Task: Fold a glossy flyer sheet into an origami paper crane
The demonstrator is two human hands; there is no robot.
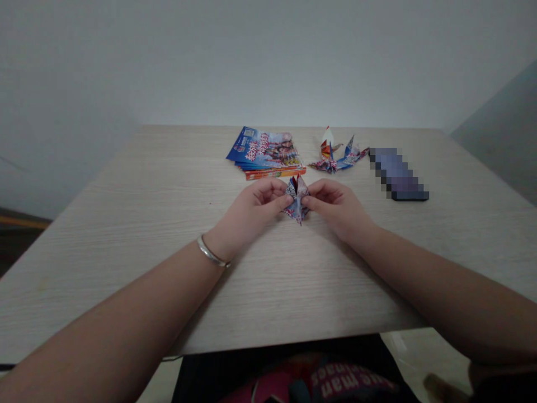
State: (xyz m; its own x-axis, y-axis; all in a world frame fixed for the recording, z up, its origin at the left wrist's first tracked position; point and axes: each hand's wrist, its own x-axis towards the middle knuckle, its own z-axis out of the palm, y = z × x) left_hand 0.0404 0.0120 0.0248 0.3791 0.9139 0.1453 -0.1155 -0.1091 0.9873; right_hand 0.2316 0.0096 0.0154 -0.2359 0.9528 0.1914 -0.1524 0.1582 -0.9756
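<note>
Between my two hands is a small piece of folded printed paper (298, 208), blue, white and red, held just above or on the table. It is folded into a diamond-like shape with a slit at its top and a point facing me. My left hand (266, 202), with a silver bangle at the wrist, pinches its left side between thumb and fingers. My right hand (329, 202) pinches the right side the same way. Both thumbs press on the near face, and the fingers behind the paper are partly hidden.
Beyond my hands, a fanned stack of printed leaflets (262, 150) lies on the pale wooden table (176, 184). Folded paper cranes (335, 158) sit right of it. A phone-like dark device (398, 173), blurred by pixels, lies further right. A wall (268, 61) stands behind the table.
</note>
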